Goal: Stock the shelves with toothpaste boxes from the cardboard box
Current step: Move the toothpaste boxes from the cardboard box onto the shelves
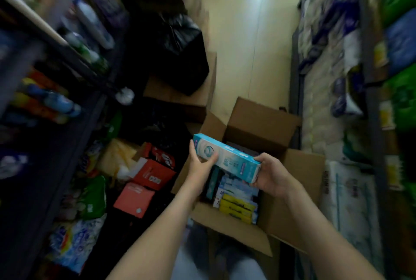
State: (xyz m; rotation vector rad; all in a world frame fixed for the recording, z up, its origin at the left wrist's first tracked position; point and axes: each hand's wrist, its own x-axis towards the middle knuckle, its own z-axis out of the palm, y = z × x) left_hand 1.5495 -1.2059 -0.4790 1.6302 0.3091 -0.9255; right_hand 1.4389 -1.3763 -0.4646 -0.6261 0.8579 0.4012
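Two hands of mine meet on one toothpaste box [227, 158], low in the middle of the frame. Along the left edge run dark shelves [67, 59] crowded with blurred bottles, and under them, lower left, lie red cartons [153, 171] among bright bags. At upper centre a black bag [180, 54] slumps on brown cardboard. My left hand [200, 162] clasps the pale blue box at its upper left end, fingers curled over its face. My right hand [270, 174] grips the lower right end. The box hangs tilted just above the open cardboard box [258, 122], flaps spread wide, with more blue and yellow packs [236, 201] lying inside. Down the right edge, stacked white and green packages [400, 99] fill another rack.
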